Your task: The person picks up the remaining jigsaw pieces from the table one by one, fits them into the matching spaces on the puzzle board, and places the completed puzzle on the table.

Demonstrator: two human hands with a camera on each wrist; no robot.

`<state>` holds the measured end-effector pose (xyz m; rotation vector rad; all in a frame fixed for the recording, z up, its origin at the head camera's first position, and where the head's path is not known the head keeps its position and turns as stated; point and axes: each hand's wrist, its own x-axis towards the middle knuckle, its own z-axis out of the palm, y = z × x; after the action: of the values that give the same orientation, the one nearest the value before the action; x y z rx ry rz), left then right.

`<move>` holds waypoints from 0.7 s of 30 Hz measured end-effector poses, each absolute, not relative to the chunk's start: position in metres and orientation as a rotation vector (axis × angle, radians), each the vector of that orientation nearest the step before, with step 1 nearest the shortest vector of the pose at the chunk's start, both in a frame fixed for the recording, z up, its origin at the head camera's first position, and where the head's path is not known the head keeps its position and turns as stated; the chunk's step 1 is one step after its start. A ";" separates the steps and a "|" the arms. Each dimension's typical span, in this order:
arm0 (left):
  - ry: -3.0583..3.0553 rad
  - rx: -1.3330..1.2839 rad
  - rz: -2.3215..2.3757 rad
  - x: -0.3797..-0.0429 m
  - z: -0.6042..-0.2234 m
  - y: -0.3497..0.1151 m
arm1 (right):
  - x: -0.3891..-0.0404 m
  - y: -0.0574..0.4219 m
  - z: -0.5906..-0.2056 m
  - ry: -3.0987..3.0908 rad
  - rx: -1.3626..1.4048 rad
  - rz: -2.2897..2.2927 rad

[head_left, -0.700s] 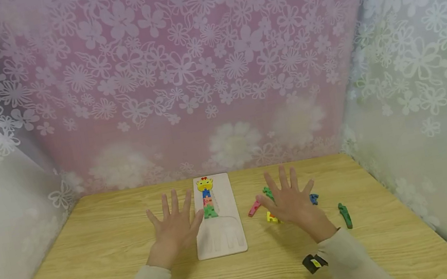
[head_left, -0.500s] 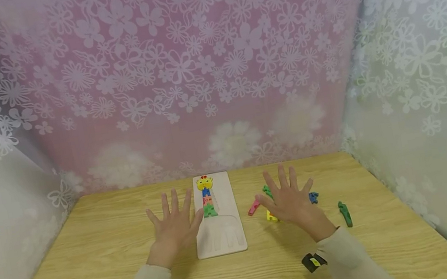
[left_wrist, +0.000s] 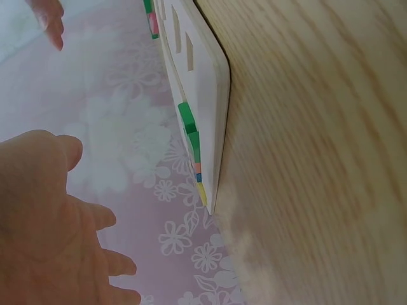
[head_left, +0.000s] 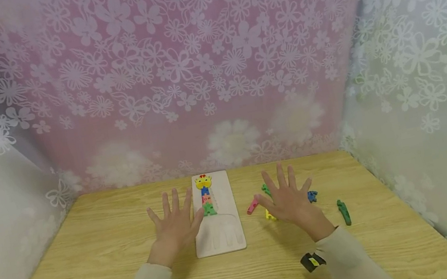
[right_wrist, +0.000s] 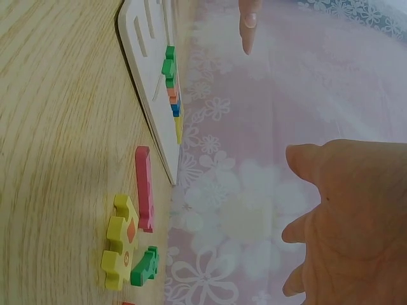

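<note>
In the head view, my left hand (head_left: 174, 226) hovers palm down with fingers spread, its thumb overlapping the left edge of a pale wooden puzzle board (head_left: 224, 193). A yellow giraffe-head piece (head_left: 203, 182) lies at the top of the board, above a blue, an orange and a green neck piece (head_left: 209, 209). Recessed body and leg slots below hold no pieces. My right hand (head_left: 295, 201), fingers also spread and holding nothing, is over loose puzzle pieces: a pink one (head_left: 252, 205), a yellow one (right_wrist: 119, 244) and a green one (right_wrist: 145, 267). Both wrist views show the hands raised above the table.
Right of the right hand lie a blue piece (head_left: 312, 196) and a dark green curved piece (head_left: 344, 212). The wood-grain table (head_left: 93, 260) ends at a pink floral curtain (head_left: 214, 86), with pale floral cloth on both sides.
Both hands keep the same spread pose. The table, board and pieces sit slightly higher in the head view, as the camera tilts a little.
</note>
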<state>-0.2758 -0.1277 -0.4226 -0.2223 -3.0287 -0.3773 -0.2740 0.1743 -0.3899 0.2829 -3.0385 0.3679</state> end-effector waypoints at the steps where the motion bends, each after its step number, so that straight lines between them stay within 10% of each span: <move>1: -3.030 -0.222 -0.377 -0.276 -0.423 -0.128 | -0.274 0.174 -0.390 -3.039 0.283 0.370; 21: -3.127 -0.353 -0.305 -0.292 -0.431 -0.135 | -0.274 0.174 -0.388 -3.057 0.275 0.364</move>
<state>-0.2921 -0.1347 -0.4310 -0.3526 -3.1274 -0.3052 -0.2736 0.1737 -0.3884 0.2748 -3.0574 0.3638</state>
